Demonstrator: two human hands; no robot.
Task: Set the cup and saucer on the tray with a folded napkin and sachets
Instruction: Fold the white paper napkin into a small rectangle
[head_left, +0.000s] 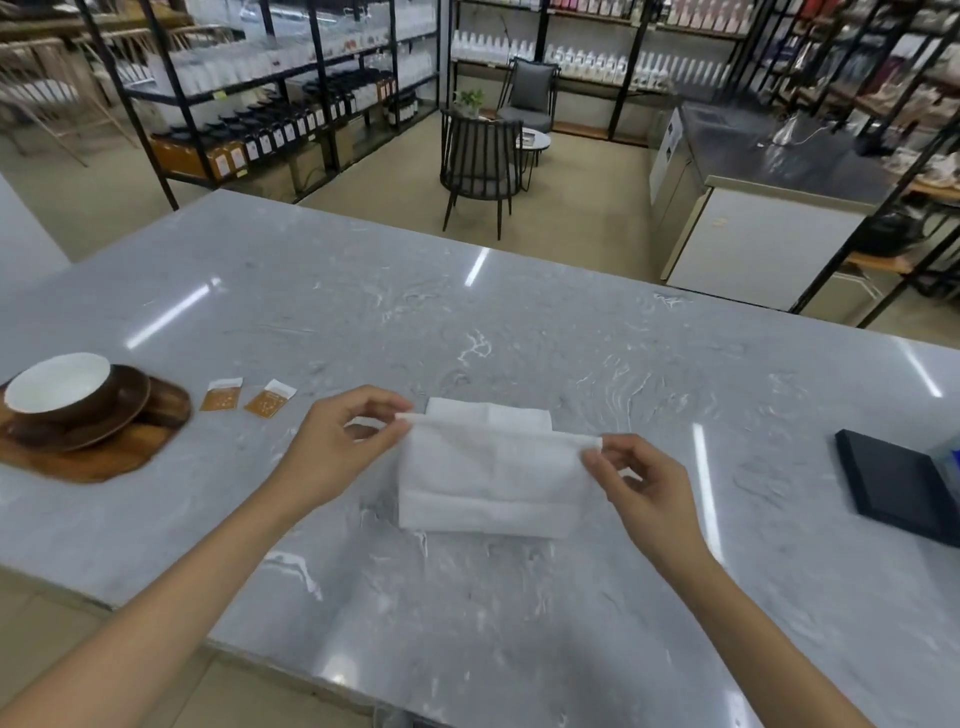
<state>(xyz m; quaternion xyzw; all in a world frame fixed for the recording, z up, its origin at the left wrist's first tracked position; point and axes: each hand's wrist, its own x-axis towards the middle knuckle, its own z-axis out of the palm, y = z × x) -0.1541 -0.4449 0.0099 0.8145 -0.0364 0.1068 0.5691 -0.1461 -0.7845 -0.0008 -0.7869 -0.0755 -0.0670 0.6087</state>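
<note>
A white napkin (488, 478) lies in the middle of the grey marble counter, partly folded. My left hand (343, 447) pinches its upper left corner and my right hand (639, 483) pinches its upper right corner, lifting that edge off the counter. Far left, a wooden tray (98, 457) carries a brown saucer (111, 423) with a brown cup (60, 389), white inside, sitting on it. Two orange sachets (222, 395) (268, 399) lie flat on the counter just right of the tray.
A dark flat box (904, 483) lies at the right edge of the counter (467, 322). Beyond the counter are a black chair, a small round table, shelving with bottles and a steel worktop.
</note>
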